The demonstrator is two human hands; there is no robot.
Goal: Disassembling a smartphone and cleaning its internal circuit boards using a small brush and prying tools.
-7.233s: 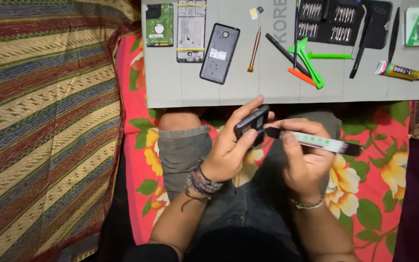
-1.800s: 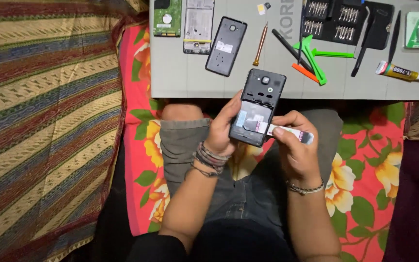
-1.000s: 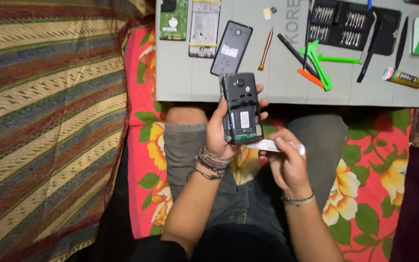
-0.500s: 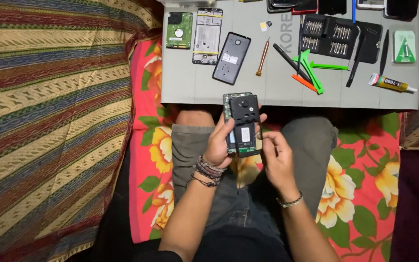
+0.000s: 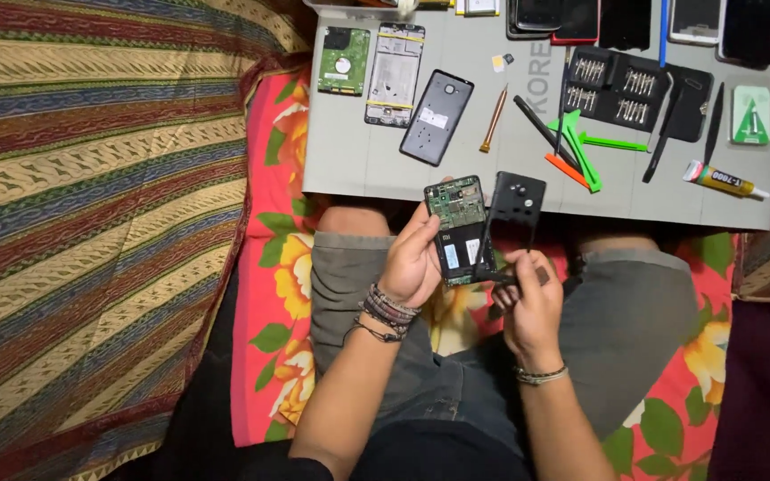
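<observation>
Striped blanket (image 5: 91, 223): red, gold and green bands, covering the far left of the scene.

Floral cloth (image 5: 269, 294): red with yellow flowers and green leaves, under the seated person's legs.

Grey work board (image 5: 358, 174): lies across the knees, far side of the hands. On it, left to right: a green circuit board (image 5: 342, 61); a bare phone frame (image 5: 394, 62); a grey back cover (image 5: 437, 118) lying flat; a small orange-handled tool (image 5: 492, 120); green and orange pry tools (image 5: 581, 151); a black case of screwdriver bits (image 5: 621, 89); a tube of glue (image 5: 724, 180) at the right end.

Left hand (image 5: 412, 263): wrist with stacked bracelets; fingers wrapped around the left edge of the opened phone body (image 5: 458, 230), holding it firmly. The phone body is upright above the lap, just near of the board's edge, green circuitry showing at its top and a dark battery area below.

Black rear panel (image 5: 514, 209): swung away from the phone body's right side, standing apart at the top and meeting it near the bottom corner.

Right hand (image 5: 528, 303): thin bracelet at the wrist; fingers closed on the lower end of the rear panel, where it meets the phone body.
</observation>
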